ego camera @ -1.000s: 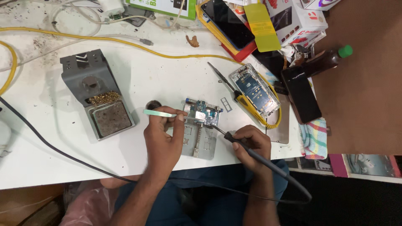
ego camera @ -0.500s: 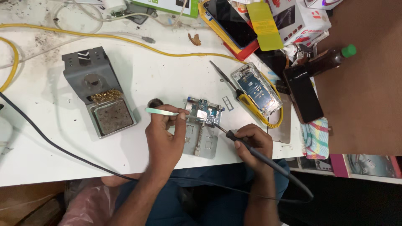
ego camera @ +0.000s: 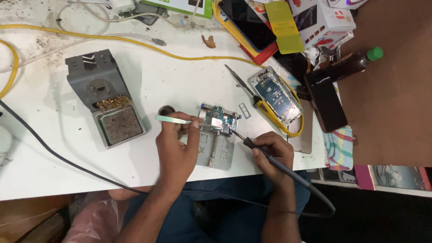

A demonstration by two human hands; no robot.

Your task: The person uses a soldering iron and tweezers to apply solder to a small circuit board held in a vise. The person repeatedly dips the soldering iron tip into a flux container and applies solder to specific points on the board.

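White and scuffed with dark specks, the table (ego camera: 148,81) fills most of the view, with a brown floor to its right. Near the front edge sits a small metal clamp plate (ego camera: 216,150), and a circuit board (ego camera: 219,121) rests on its upper end.

The left hand (ego camera: 175,148) is closed around pale green tweezers (ego camera: 173,119), gripped between thumb and fingers, the tool lying level with its tip reaching toward the left side of the circuit board. The right hand (ego camera: 272,150) is wrapped like a pen grip around the black handle of a soldering iron (ego camera: 252,146); the thin metal tip points up and left and meets the board's lower right corner. A dark cable (ego camera: 270,209) runs from the handle's back end, looping across the person's lap.

Left of the hands stands a grey soldering stand (ego camera: 103,99) holding a brass wire ball and a dirty square sponge. A small dark round thing (ego camera: 166,110) lies just above the left hand. Right of the board, an opened phone (ego camera: 275,94) lies tilted, with a yellow-handled screwdriver (ego camera: 256,101) just beside it. A yellow cable (ego camera: 135,42) crosses the table's far side. A black phone (ego camera: 326,101), a striped cloth (ego camera: 339,148) and a brown bottle with a green cap (ego camera: 355,63) sit at the right edge.
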